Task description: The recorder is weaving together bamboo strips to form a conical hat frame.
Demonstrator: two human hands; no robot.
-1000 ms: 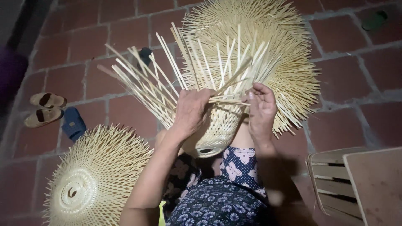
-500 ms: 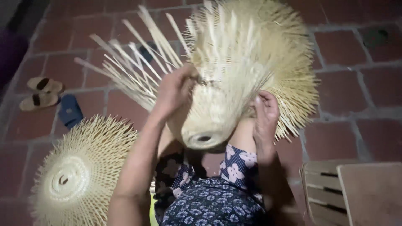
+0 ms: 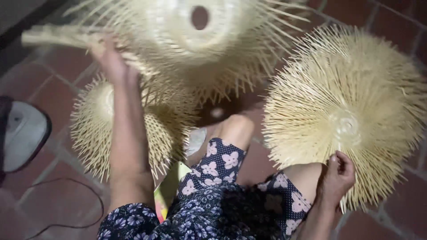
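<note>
My left hand (image 3: 109,60) grips the raised basket (image 3: 195,40) by its loose strips, my right hand (image 3: 339,178) pinches the frame (image 3: 347,111) just above it; those thin splints could snap or slip.

I see a floor (image 3: 49,98) of reddish-brown square tiles with pale grout lines, dimly lit and darker toward the corners. Left of the fingers a grey rounded object (image 3: 22,133) sits at the frame edge, and below it a thin black cable (image 3: 66,209) loops over the tiles.
</note>
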